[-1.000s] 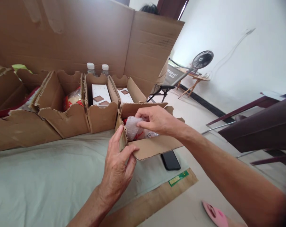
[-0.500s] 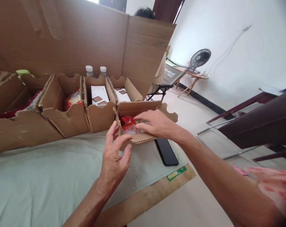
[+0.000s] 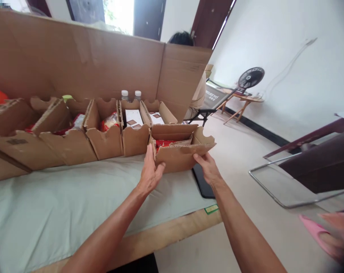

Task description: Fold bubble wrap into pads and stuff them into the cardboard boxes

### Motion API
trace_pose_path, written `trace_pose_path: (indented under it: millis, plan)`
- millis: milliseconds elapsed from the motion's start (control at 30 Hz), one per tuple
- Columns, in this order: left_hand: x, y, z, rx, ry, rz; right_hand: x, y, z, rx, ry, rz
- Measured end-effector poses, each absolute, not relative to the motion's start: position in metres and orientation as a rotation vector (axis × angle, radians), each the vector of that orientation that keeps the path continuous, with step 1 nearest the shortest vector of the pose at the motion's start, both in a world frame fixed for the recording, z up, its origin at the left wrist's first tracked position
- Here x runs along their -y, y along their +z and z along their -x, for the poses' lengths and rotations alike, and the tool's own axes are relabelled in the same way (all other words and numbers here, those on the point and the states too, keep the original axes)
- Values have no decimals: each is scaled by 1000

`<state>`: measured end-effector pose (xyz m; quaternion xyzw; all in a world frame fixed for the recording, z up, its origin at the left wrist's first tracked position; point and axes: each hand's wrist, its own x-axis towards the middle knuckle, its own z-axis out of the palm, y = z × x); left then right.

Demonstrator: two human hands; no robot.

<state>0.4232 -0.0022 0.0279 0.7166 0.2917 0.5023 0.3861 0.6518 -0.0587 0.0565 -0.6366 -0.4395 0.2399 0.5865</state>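
A small open cardboard box [image 3: 177, 159] with red packets [image 3: 164, 143] inside stands at the right end of the cloth-covered table. My left hand [image 3: 151, 171] grips its left end, thumb on the front wall. At the box's lower right corner, my right hand [image 3: 207, 167] grips it with the thumb against the front. Behind and to the left runs a row of cardboard bins; one holds a bagged item [image 3: 110, 122], and two hold white boxes [image 3: 133, 118] with brown diamond shapes. A black phone [image 3: 202, 184] lies partly behind my right hand.
A tall cardboard panel [image 3: 118, 64] rises behind the bins, with two white-capped bottles [image 3: 124, 94] before it. Part of a person [image 3: 182, 38] shows beyond. A fan [image 3: 250, 77], folding chair [image 3: 214, 94] and dark furniture [image 3: 322, 163] are at the right.
My right hand has come out of the box and now grips its right side. My left hand has closed on the left end. The view has shifted, showing more bins at the left.
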Motion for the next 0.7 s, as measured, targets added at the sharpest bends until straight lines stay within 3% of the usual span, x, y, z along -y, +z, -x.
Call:
trace_pose_path:
  millis: [367, 567, 700]
  plan:
    - [91, 51, -268, -1047, 1252, -1502, 136, 89, -534, 1259, 702, 1481]
    - [62, 120, -222, -1088, 1572, -1590, 91, 142, -481, 1371, 642, 1227]
    - [45, 143, -233, -862, 1561, -1634, 86, 164, -480, 1301, 520, 1146]
